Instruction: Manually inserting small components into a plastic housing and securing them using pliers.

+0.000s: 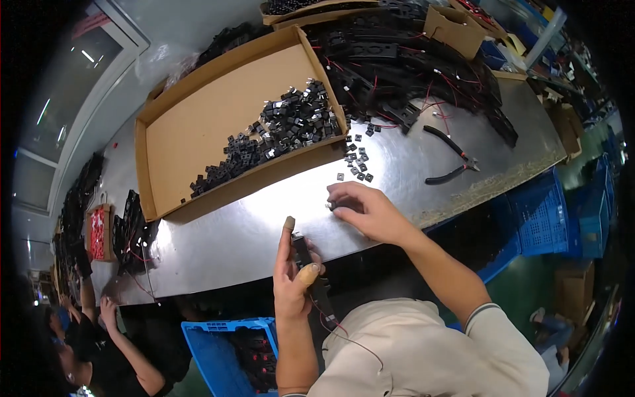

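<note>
My left hand (288, 288), with coverings on its thumb and a fingertip, is closed around a long black plastic part (301, 250). Thin wires (360, 344) trail from its lower end over my shirt. Up and to the right, my right hand (375, 213) pinches a small dark piece with a shiny end (331, 206), just above the metal table (258, 264); fingers partly hide it. Beyond that hand lie several small black square pieces (360, 159). A shallow cardboard box (218, 99) behind them holds a heap of small black pieces (291, 126).
Pliers (456, 159) with black handles lie at the right. Black parts with red wires (397, 63) are piled at the back. Blue crates stand below the table, at the lower left (205, 351) and right (536, 212). Another person (112, 351) works at the far left.
</note>
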A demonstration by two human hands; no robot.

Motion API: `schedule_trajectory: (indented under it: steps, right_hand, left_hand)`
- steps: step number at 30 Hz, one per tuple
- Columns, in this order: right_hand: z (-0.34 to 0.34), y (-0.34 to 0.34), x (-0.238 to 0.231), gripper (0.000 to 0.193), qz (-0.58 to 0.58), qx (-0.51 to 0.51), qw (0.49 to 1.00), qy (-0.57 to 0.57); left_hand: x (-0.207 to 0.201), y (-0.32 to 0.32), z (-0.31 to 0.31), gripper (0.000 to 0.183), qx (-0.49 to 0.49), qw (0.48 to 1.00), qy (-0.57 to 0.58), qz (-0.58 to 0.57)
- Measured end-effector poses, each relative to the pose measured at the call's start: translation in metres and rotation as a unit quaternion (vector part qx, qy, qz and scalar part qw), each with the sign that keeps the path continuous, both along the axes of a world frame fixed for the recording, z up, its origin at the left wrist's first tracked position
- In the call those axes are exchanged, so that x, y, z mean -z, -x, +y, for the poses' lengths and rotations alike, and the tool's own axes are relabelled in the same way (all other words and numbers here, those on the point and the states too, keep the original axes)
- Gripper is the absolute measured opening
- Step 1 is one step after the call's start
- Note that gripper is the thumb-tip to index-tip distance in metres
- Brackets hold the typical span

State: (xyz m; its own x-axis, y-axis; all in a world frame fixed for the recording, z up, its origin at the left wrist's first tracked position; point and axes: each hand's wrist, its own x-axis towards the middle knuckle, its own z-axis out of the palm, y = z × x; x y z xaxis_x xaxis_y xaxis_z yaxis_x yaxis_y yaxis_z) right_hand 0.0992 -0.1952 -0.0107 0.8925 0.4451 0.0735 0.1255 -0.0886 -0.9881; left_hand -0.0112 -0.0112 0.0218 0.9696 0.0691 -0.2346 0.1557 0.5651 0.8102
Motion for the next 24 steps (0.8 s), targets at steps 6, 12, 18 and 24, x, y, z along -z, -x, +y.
schedule_trajectory:
  steps: [6,12,18,24]
  right_hand:
    - [-0.005,-0.018,0.002,0.029,0.075,0.055,0.995,-0.041]
    - [-0.018,-0.019,-0.020,0.024,0.040,0.097,0.994,0.012]
    - [-0.011,-0.024,-0.005,0.034,-0.250,0.094,0.945,0.190]
    - [0.000,-0.059,-0.010,0.033,-0.340,0.049,0.867,0.360]
  left_hand:
    - [-0.013,0.008,0.014,0.092,-0.013,0.990,-0.139,-0.038]
    - [-0.013,0.008,0.023,0.087,-0.033,0.995,-0.093,-0.032]
    - [-0.015,0.000,0.006,0.090,0.003,0.997,-0.072,-0.031]
    - [-0.010,0.000,-0.003,0.090,0.020,0.999,-0.039,-0.014]
